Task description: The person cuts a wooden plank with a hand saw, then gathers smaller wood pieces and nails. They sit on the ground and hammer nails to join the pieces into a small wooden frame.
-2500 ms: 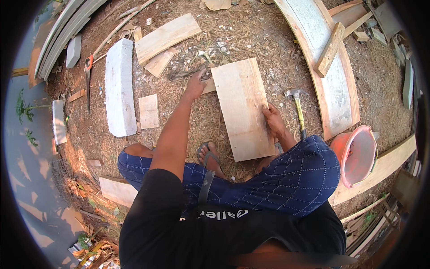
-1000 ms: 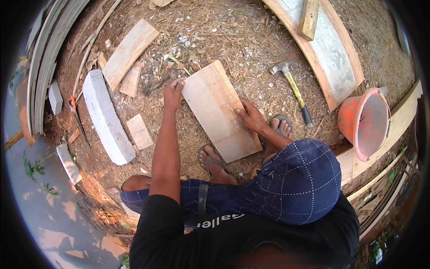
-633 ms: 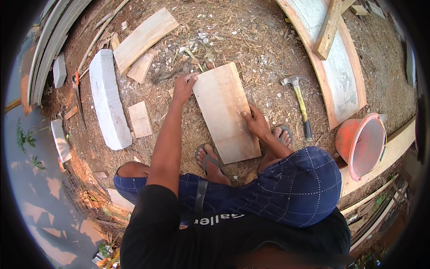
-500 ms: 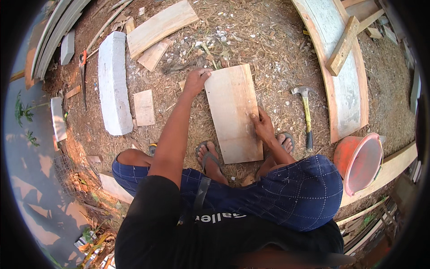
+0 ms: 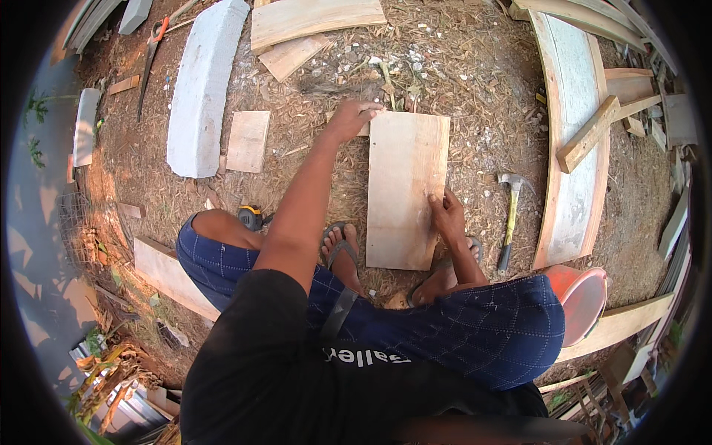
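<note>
A pale rectangular wooden board (image 5: 404, 185) is in front of me between my sandalled feet, its long sides running away from me. My left hand (image 5: 352, 122) is at the board's far left corner, fingers closed together along the far edge. Halfway down the right side, my right hand (image 5: 449, 216) grips the edge, thumb on the upper face and the other fingers partly hidden. To the right of the board lies a claw hammer (image 5: 509, 222) with a yellow and black handle. A tape measure (image 5: 251, 216) sits on the ground beside my left knee.
A white block (image 5: 204, 93) and a small square board (image 5: 248, 141) lie on the left, with a handsaw (image 5: 150, 63) beyond. Planks (image 5: 319, 21) lie ahead. At right are a long whitish panel (image 5: 567, 141), a wood block (image 5: 588, 135) across it, and an orange bucket (image 5: 582, 304).
My view has turned, so the board now appears straighter and farther right. My left hand has shifted from the corner's side onto the far edge. The right hand still grips the right edge.
</note>
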Demonstrator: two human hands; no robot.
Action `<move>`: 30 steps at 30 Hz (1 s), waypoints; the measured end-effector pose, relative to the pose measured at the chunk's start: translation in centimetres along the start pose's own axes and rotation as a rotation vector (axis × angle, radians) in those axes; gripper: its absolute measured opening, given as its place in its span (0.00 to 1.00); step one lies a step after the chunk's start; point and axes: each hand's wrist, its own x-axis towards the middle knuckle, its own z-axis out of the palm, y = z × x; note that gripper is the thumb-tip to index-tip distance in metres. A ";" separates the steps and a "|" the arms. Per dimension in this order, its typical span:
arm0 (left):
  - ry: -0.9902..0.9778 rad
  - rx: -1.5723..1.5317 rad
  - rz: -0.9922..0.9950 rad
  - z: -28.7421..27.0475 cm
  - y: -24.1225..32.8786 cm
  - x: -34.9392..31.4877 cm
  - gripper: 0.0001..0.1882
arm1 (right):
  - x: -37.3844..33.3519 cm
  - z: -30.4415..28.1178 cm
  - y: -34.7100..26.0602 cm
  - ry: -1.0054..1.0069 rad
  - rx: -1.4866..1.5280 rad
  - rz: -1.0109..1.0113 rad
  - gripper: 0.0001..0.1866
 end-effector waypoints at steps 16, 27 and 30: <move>-0.048 0.021 -0.022 -0.5 0.5 0.1 0.14 | -0.7 0.0 -0.6 -0.016 0.166 0.007 0.20; 0.019 0.010 -0.065 0.3 0.6 0.1 0.18 | -0.3 -0.4 -0.7 0.008 0.021 0.111 0.21; 0.062 0.007 -0.023 0.8 0.1 -0.1 0.19 | -0.1 -0.8 -0.9 -0.033 0.057 0.201 0.19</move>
